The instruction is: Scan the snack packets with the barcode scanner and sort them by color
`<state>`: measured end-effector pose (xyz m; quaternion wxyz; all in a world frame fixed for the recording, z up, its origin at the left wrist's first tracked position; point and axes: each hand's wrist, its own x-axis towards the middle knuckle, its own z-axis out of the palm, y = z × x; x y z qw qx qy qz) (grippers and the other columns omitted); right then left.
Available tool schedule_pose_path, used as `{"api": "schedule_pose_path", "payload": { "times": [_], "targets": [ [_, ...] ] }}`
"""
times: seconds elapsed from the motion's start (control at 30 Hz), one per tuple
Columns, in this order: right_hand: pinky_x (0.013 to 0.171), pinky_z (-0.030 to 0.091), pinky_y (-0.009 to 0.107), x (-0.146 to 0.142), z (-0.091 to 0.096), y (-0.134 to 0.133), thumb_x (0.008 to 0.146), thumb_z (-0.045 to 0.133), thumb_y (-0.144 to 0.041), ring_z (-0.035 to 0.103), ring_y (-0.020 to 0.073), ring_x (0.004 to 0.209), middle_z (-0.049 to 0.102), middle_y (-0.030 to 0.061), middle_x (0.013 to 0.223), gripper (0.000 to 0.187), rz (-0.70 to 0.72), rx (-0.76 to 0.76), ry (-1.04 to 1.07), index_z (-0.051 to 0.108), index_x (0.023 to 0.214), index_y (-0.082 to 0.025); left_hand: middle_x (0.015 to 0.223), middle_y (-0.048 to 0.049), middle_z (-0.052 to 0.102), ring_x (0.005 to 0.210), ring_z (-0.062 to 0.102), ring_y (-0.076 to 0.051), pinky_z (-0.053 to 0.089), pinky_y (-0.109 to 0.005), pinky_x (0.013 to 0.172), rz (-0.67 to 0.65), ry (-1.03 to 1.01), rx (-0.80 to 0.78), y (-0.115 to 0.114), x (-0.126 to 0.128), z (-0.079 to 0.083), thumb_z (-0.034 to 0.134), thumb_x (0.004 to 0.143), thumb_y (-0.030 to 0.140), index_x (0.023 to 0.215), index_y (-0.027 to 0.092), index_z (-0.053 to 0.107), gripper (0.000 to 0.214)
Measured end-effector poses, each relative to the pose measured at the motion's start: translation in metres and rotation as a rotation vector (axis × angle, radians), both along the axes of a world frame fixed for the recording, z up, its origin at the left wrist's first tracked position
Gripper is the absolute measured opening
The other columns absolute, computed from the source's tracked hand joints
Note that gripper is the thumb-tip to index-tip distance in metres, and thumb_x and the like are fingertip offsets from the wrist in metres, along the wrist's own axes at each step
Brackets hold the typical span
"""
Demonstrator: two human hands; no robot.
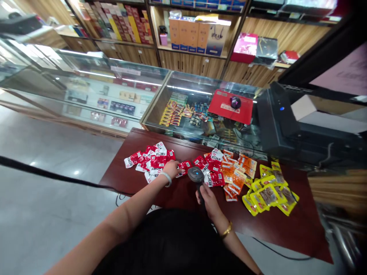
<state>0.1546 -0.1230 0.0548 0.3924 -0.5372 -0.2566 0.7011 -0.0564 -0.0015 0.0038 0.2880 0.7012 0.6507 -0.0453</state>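
- Soft black clothing point(177, 244) fills the bottom edge, nearest the camera.
- Right grip point(210, 200): closed around the slim handle of a scanner point(196, 175), whose rounded, dark plastic head carries a small blue light and covers part of the packets beyond it. A smooth gold-coloured bangle point(226, 230) circles the wrist.
- Left grip point(171, 169): fingers at the edge of a glossy red packet point(184, 166), just left of the scanner head; I cannot tell whether they pinch it or only touch it. A pale, rounded bracelet point(167, 178) sits on this wrist.
- The desk point(305, 231) is smooth and dark reddish brown.
- On it, left to right: crinkled red-and-white packets point(155, 161), more red ones point(212, 168) past the scanner, flat shiny orange packets point(236, 179), and puffier yellow packets point(268, 194) overlapping in a heap.
- A thin black cable point(57, 173) cuts across from the left.
- Behind stands a glass case point(183, 82), a flat red mat point(219, 105) and rounded black mouse point(235, 101) on top.
- A bulky dark machine point(276, 118) blocks its right end.
- Farthest, wood-grained shelves point(189, 61) hold boxes point(185, 34).
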Motion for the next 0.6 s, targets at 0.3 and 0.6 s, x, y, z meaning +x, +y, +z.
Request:
{"api": "schedule_pose_path", "payload": {
  "times": [0.3,0.6],
  "targets": [
    [0.044,0.032,0.023,-0.054,-0.001,0.010,0.076,0.062,-0.064,0.042,0.0097,0.042,0.052,-0.0057,0.055,0.062,0.249,0.028,-0.013,0.057,0.116,-0.017,0.092,-0.0085,0.065,0.085,0.061,-0.021,0.044,-0.029,0.075,0.155,0.001,-0.019,-0.035,-0.075,0.010,0.060,0.078,0.051,0.086,0.019,0.066,0.034],
    [0.045,0.035,0.023,-0.122,0.007,0.039,0.078,0.062,-0.059,0.043,0.0091,0.045,0.054,-0.0051,0.057,0.047,0.496,0.092,0.014,0.063,0.101,-0.018,0.076,-0.0024,0.064,0.070,0.060,-0.016,0.041,-0.025,0.063,0.552,-0.053,-0.089,-0.052,-0.179,0.013,0.055,0.076,0.063,0.075,0.020,0.061,0.044]
  ]
}}
